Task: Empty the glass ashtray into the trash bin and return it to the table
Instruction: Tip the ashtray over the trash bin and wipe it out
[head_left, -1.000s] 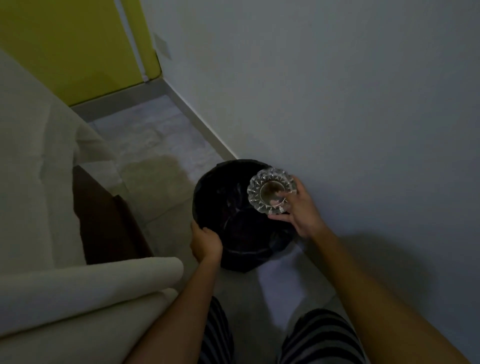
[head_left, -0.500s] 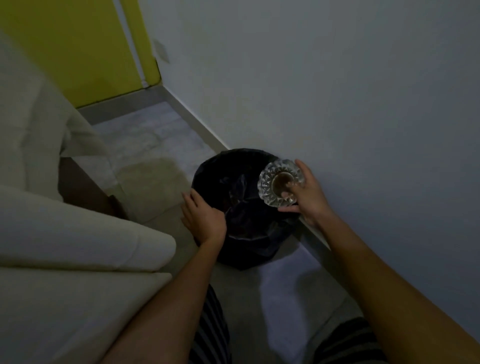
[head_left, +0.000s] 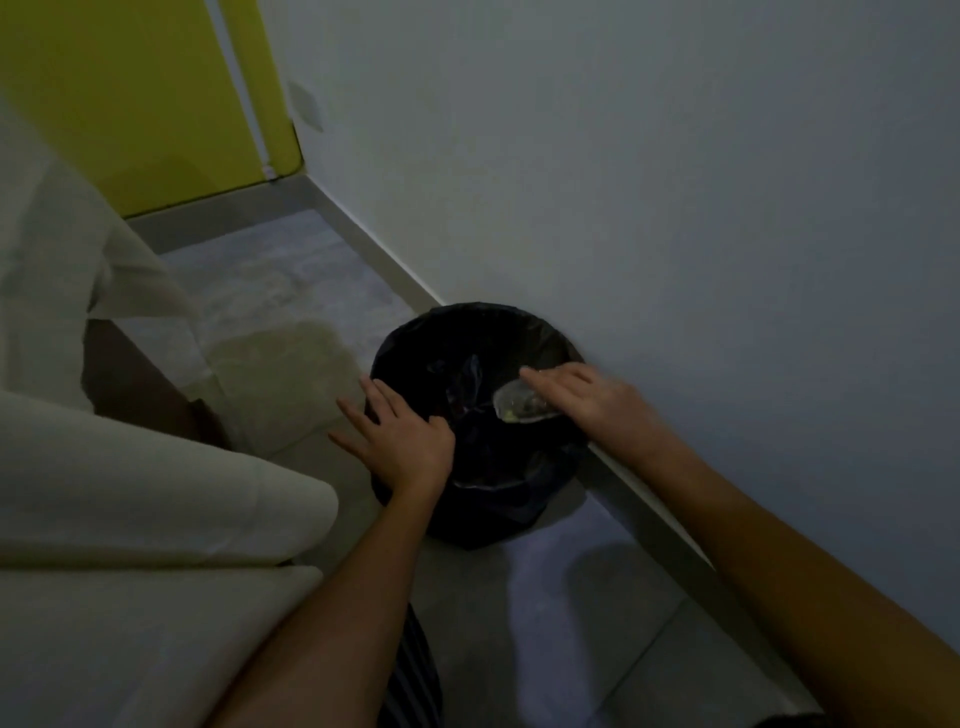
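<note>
A round trash bin (head_left: 498, 332) lined with a black bag stands on the floor against the white wall. My right hand (head_left: 597, 410) holds the glass ashtray (head_left: 519, 408) turned face down over the bin's opening; the glass is blurred and partly covered by my fingers. My left hand (head_left: 400, 441) rests flat on the bin's near-left rim, fingers spread, holding nothing.
A cream sofa (head_left: 145, 519) fills the left side, with a dark wooden piece (head_left: 140, 384) beside it. The white wall (head_left: 675, 208) and its skirting run along the right. A yellow wall (head_left: 156, 93) stands at the far end of the grey floor (head_left: 291, 322).
My right hand has turned the ashtray from tilted to face down, lower over the bin. My left hand has gone from gripping the rim to lying flat with fingers spread.
</note>
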